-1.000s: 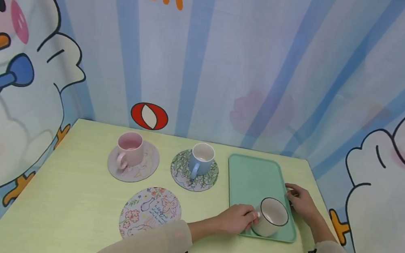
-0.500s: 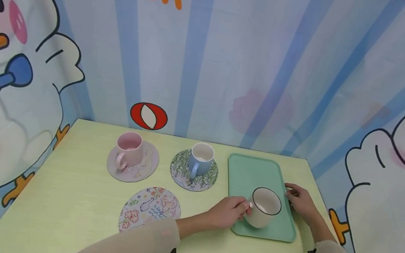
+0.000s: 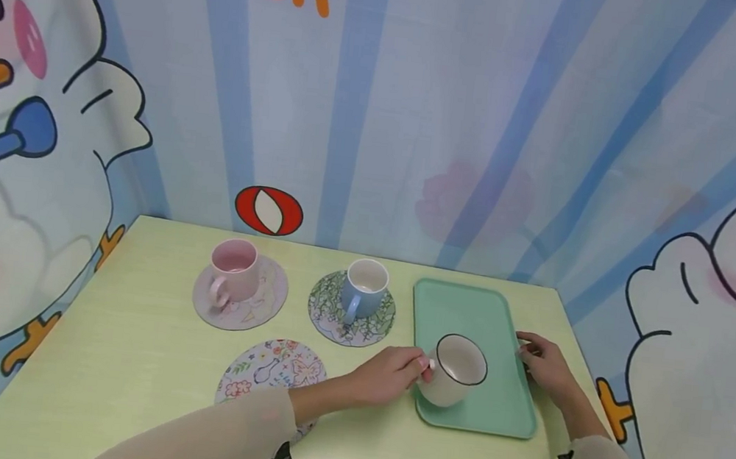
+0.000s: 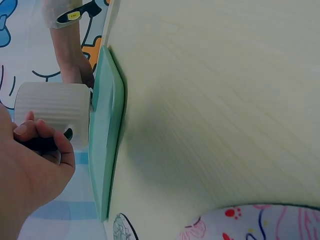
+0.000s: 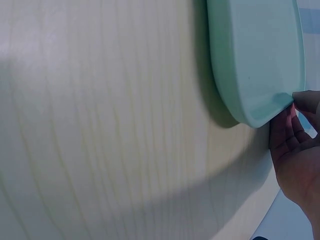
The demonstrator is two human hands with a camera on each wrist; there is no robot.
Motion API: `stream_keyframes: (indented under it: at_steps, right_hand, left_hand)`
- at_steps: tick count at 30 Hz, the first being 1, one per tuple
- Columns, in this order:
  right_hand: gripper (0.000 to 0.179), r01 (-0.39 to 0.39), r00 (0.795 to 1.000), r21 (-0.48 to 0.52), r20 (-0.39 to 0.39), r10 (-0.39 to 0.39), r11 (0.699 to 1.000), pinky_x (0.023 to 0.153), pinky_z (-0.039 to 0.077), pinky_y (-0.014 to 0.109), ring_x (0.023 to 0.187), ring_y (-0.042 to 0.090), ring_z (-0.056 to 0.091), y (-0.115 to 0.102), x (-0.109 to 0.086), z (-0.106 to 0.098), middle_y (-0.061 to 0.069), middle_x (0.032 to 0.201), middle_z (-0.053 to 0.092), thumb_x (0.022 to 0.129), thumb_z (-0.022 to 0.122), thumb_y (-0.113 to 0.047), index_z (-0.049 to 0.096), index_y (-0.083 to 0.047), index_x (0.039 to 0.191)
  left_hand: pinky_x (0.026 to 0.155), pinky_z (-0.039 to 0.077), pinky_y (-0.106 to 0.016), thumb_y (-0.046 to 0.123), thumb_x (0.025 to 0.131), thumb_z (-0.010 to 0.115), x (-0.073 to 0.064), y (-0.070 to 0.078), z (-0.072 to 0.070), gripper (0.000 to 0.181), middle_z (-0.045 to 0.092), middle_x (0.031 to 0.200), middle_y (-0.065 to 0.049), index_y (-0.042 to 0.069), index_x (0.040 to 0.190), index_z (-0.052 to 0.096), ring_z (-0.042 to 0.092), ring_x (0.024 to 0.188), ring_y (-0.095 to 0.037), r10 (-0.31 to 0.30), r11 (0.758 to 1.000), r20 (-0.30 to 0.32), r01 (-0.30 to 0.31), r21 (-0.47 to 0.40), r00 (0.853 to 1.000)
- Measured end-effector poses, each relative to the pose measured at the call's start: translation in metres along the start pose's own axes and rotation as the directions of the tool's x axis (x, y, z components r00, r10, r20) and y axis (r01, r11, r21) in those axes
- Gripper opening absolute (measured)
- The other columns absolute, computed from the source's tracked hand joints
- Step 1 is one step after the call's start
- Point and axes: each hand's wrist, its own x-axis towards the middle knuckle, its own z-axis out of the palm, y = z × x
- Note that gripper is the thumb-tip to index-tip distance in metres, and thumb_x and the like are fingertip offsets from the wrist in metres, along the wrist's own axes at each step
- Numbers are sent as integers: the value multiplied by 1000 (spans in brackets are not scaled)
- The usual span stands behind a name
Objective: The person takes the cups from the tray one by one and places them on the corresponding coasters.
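A cream mug (image 3: 454, 374) with a dark rim is gripped at its handle by my left hand (image 3: 387, 375), over the near left part of the green tray (image 3: 466, 313). In the left wrist view, the ribbed mug (image 4: 55, 102) seems lifted just off the tray (image 4: 102, 165), with fingers curled through the handle. On the tray's right edge is my right hand (image 3: 548, 365). The right wrist view has that hand (image 5: 300, 160) pinching the rim, thumb above and fingers against the outside. A round floral mat (image 3: 271, 368) lies partly hidden under my left forearm.
At the back left, a pink mug (image 3: 237, 276) stands on a round mat (image 3: 271, 301). Right of it, a blue mug (image 3: 368, 300) stands on a green-patterned mat (image 3: 326, 314). Behind the pale table (image 3: 119, 324) hangs a striped cartoon curtain (image 3: 405, 115).
My left hand has carried the cream mug leftward across the tray, from its near right part to its left edge. My right hand has stayed at the tray's right edge.
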Motion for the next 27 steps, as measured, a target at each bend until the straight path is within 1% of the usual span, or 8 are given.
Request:
stream_keyframes:
  at_steps: [3, 7, 10, 12, 16, 21, 27]
  right_hand:
    - [46, -9, 1000, 7, 2, 9, 1000, 73, 55, 37, 98, 29, 58, 0, -1, 0, 29, 121, 58, 111, 49, -7, 44, 9, 154]
    - [46, -19, 1000, 14, 0, 19, 1000, 72, 55, 37, 97, 28, 58, 0, -3, 1, 28, 122, 58, 112, 49, -8, 44, 8, 154]
    - [46, -19, 1000, 19, 6, 19, 1000, 72, 55, 36, 97, 27, 58, 2, -2, 1, 28, 122, 58, 112, 49, -9, 44, 7, 154]
    - [46, -16, 1000, 20, 11, 16, 1000, 71, 55, 36, 97, 27, 57, 2, -2, 1, 27, 123, 58, 112, 49, -9, 44, 6, 155]
    - [46, -9, 1000, 16, 14, 9, 1000, 70, 54, 36, 95, 27, 56, 2, 0, 0, 26, 122, 58, 112, 49, -10, 44, 6, 156]
    - [46, -5, 1000, 11, 15, 5, 1000, 70, 53, 37, 93, 27, 56, 1, 0, -1, 26, 119, 58, 113, 49, -10, 44, 7, 155]
    - [46, -10, 1000, 21, 15, 10, 1000, 69, 53, 37, 93, 27, 56, 1, -1, -1, 25, 119, 58, 113, 50, -11, 43, 7, 155]
  left_hand:
    - [68, 43, -23, 26, 116, 41, -5, 0, -4, 35, 59, 79, 3, 15, 101, 70, 47, 70, -6, -3, 1000, 5, 3, 3, 1000]
    - [69, 43, -23, 25, 116, 41, -13, 0, -9, 36, 63, 84, -6, 14, 100, 70, 48, 72, -6, -12, 1000, -3, 12, 7, 1000]
    - [67, 43, -23, 25, 116, 41, -17, -2, -15, 36, 61, 81, -5, 14, 99, 70, 47, 70, -6, -20, 1000, -8, 20, -1, 1000]
    - [67, 43, -24, 25, 117, 40, -20, -3, -19, 37, 56, 78, 0, 13, 99, 71, 47, 69, -7, -23, 1000, -13, 23, -14, 1000]
    - [68, 43, -25, 25, 117, 40, -25, -5, -28, 38, 52, 75, 4, 10, 101, 71, 46, 69, -8, -27, 999, -29, 26, -46, 999]
    - [68, 43, -26, 25, 117, 38, -30, -8, -40, 39, 51, 75, 3, 10, 101, 71, 46, 70, -9, -34, 998, -42, 32, -53, 999]
    - [66, 41, -27, 26, 118, 37, -37, -13, -56, 40, 49, 74, 1, 8, 102, 69, 44, 68, -12, -60, 995, -31, 57, -87, 998]
